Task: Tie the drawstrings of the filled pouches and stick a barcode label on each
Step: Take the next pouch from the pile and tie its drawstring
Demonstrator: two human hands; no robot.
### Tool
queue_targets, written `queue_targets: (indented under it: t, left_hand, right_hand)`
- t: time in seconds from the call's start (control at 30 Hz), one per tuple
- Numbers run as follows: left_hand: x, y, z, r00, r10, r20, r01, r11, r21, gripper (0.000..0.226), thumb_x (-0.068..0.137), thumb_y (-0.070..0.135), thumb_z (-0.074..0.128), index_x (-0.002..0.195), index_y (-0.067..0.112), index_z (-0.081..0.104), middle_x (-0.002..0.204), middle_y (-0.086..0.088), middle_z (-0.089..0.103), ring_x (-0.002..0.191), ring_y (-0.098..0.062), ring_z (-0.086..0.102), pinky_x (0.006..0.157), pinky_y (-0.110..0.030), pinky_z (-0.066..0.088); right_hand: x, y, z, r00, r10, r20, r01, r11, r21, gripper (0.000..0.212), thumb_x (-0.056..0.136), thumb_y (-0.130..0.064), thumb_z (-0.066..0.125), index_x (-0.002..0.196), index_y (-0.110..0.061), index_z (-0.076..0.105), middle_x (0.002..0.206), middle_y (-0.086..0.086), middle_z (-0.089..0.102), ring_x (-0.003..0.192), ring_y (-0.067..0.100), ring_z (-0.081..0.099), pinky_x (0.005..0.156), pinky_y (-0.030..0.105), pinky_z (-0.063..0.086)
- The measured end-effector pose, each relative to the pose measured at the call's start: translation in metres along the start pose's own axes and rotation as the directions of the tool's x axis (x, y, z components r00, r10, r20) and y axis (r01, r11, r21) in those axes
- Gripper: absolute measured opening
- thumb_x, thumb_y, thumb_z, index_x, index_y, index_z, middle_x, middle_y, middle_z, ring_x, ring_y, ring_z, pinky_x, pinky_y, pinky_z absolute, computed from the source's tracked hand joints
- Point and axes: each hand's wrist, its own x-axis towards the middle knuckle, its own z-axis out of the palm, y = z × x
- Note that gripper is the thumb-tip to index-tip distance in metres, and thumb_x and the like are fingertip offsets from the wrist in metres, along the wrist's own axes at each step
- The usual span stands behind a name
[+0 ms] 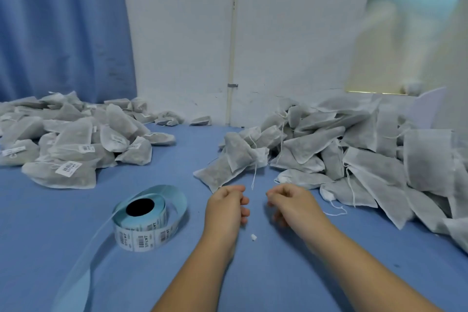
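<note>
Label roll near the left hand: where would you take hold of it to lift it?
Come down from above and pinch the label roll across its outer wall. It lies flat with its core hole facing up, so the wall stands exposed on both sides. Avoid the loose backing strip trailing off to its left.

left hand [225, 206]: back turned up, fingers curled in, thumb tip close against the forefinger
right hand [291, 201]: back turned up, fingers curled under, knuckles raised
grip: too small to tell whether either hand pinches anything
spacing: hands side by side at the same height, near each other, not touching
left forearm [202, 268]: bare, rising from the bottom edge
right forearm [354, 266]: bare, slanting in from the lower right
</note>
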Motion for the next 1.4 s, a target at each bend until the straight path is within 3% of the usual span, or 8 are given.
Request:
queue_targets:
  t: [0.1,0.27,0.47,0.6,0.77,0.9,1.1,1.4]
  left_hand:
    - [0.003,0.000,-0.001,1.000,-0.017,-0.005,0.017,0.999,-0.031,0.024,0.092,0.000,0.044,0.094,0.013,0.064,0.074,-0.005,0.057,0.043,-0.010,0.048,0.043,-0.021,0.040]
    - [0.002,0.004,-0.004,0.996,-0.084,-0.020,0.081,0.992,-0.093,0.020,0.094,0.006,0.046,0.094,0.017,0.063,0.077,-0.004,0.058,0.045,-0.011,0.049,0.046,-0.023,0.043]
    - [-0.002,0.009,-0.006,0.997,-0.056,-0.054,0.051,0.994,-0.095,0.018,0.091,0.012,0.048,0.092,0.022,0.062,0.055,0.011,0.053,0.042,-0.009,0.044,0.047,-0.021,0.037]
    - [-0.005,0.010,-0.006,0.998,-0.049,-0.034,0.047,0.997,-0.054,0.022,0.088,0.012,0.047,0.091,0.026,0.063,0.045,0.015,0.054,0.046,-0.010,0.046,0.053,-0.025,0.038]
    - [-0.002,0.009,-0.006,0.998,-0.027,-0.055,0.025,0.999,-0.031,0.028,0.073,0.017,0.045,0.089,0.029,0.064,0.071,0.006,0.062,0.063,-0.019,0.054,0.062,-0.031,0.042]
    - [-0.002,0.010,-0.007,0.997,0.004,-0.082,-0.004,1.000,-0.001,0.027,0.069,0.024,0.046,0.087,0.030,0.064,0.063,0.012,0.060,0.060,-0.017,0.054,0.060,-0.032,0.044]
    - [-0.007,0.017,-0.007,0.985,0.137,-0.101,-0.133,0.990,0.044,0.021,0.086,0.013,0.055,0.091,0.032,0.063,0.079,0.008,0.064,0.063,-0.008,0.058,0.059,-0.026,0.046]
    - [-0.033,0.023,0.008,0.920,0.358,0.159,-0.381,0.912,0.152,0.029,0.087,0.011,0.063,0.100,0.037,0.063,0.108,0.013,0.067,0.081,0.012,0.062,0.065,-0.004,0.043]
  right_hand:
    - [0.031,-0.014,0.011,0.989,-0.142,-0.027,0.133,0.965,-0.228,0.004,0.087,-0.019,0.061,0.087,-0.022,0.062,0.079,-0.005,0.064,0.068,0.015,0.063,0.057,0.025,0.044]
    - [0.073,-0.050,0.027,0.930,-0.369,-0.002,0.284,0.720,-0.633,0.028,0.088,-0.030,0.063,0.111,-0.014,0.060,0.106,0.002,0.063,0.098,0.023,0.060,0.077,0.030,0.045]
    - [0.108,-0.074,0.063,0.986,-0.156,-0.052,0.058,0.623,-0.780,0.056,0.089,-0.052,0.056,0.124,-0.008,0.053,0.123,0.014,0.052,0.107,0.032,0.056,0.076,0.034,0.042]
    - [0.109,-0.062,0.077,0.987,-0.126,-0.099,-0.016,0.538,-0.843,0.042,0.089,-0.036,0.060,0.119,-0.008,0.057,0.124,0.012,0.051,0.103,0.030,0.059,0.073,0.033,0.046]
    - [0.108,-0.050,0.067,0.984,-0.122,-0.129,-0.029,0.607,-0.794,0.033,0.084,-0.029,0.061,0.107,-0.006,0.060,0.112,0.014,0.058,0.088,0.031,0.061,0.065,0.031,0.044]
    - [0.097,-0.047,0.050,0.966,-0.222,-0.136,0.083,0.759,-0.646,0.033,0.081,-0.033,0.061,0.100,-0.007,0.058,0.099,0.012,0.062,0.083,0.031,0.059,0.062,0.032,0.042]
    - [0.043,-0.035,0.026,0.932,-0.349,-0.093,0.300,0.891,-0.339,0.020,0.074,-0.027,0.069,0.085,-0.020,0.055,0.080,-0.011,0.060,0.066,0.001,0.054,0.050,0.016,0.032]
    - [-0.027,-0.002,-0.010,0.965,-0.250,-0.074,0.231,0.952,-0.202,0.034,0.072,-0.029,0.076,0.092,-0.034,0.050,0.092,-0.020,0.063,0.074,-0.002,0.060,0.060,0.023,0.041]
